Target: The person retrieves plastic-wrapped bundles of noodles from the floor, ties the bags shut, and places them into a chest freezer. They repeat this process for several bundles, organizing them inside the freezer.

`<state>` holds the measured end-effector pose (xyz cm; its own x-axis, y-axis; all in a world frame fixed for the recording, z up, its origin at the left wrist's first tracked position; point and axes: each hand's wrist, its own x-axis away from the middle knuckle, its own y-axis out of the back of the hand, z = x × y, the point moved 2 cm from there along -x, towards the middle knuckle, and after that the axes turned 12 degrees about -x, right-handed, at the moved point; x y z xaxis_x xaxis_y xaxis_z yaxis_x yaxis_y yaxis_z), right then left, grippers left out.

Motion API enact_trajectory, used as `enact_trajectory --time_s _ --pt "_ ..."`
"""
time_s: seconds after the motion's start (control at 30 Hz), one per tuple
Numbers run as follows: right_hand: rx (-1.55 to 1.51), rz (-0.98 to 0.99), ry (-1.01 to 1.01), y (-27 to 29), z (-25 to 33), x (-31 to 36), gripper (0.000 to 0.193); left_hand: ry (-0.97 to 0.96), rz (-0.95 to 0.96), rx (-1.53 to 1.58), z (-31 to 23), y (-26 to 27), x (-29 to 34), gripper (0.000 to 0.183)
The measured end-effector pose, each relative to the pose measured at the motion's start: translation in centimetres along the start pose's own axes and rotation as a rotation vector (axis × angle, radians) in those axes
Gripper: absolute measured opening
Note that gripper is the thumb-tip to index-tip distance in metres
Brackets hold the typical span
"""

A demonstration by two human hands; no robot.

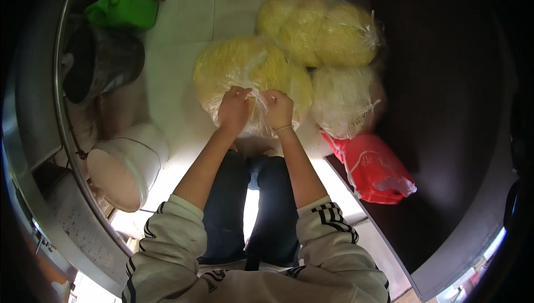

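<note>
A large clear plastic bag (233,61) full of yellow, noodle-like strands rests on the floor in front of my feet. My left hand (235,109) has its fingers closed on the bag's gathered neck. Just to the right, my right hand (278,108) pinches the same twisted plastic, a thin bracelet on its wrist. The fingertips nearly meet at the gather; whether a knot is there I cannot make out. Touching this bag on its far right side lies another clear bag (320,30) with similar yellow contents. A paler, smaller bag (347,100) sits to the right.
A red bag (375,167) lies at the right by a dark, flat-topped surface (439,136). On the left are a tipped white bucket (125,164), a dark bucket (105,61) and a green jug (125,8), behind a curved metal rail (60,75). Pale tiles (181,11) form the floor.
</note>
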<state>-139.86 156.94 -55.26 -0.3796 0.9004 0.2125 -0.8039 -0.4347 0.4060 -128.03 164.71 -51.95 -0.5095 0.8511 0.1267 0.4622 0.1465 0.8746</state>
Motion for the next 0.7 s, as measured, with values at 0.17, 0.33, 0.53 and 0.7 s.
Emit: enact_trajectory --time_s 0.17,0.33,0.53,0.7 --pt "-0.349 0.041 -0.319 1.3 -2.6 -3.7 0.016 -0.194 0.156 0.003 -0.2 -1.1 -2.8 0.021" --pt "-0.403 0.122 -0.052 0.9 -1.9 -7.1 0.014 -0.203 0.142 0.053 -0.3 -1.8 -5.6 0.017" --pt "-0.827 0.188 -0.281 0.9 -3.2 -8.3 0.010 -0.185 0.095 0.135 -0.4 -2.4 -6.8 0.014" --pt "-0.552 0.030 -0.080 2.1 -2.2 -8.0 0.008 -0.196 0.044 0.129 -0.7 -2.6 -6.9 0.014"
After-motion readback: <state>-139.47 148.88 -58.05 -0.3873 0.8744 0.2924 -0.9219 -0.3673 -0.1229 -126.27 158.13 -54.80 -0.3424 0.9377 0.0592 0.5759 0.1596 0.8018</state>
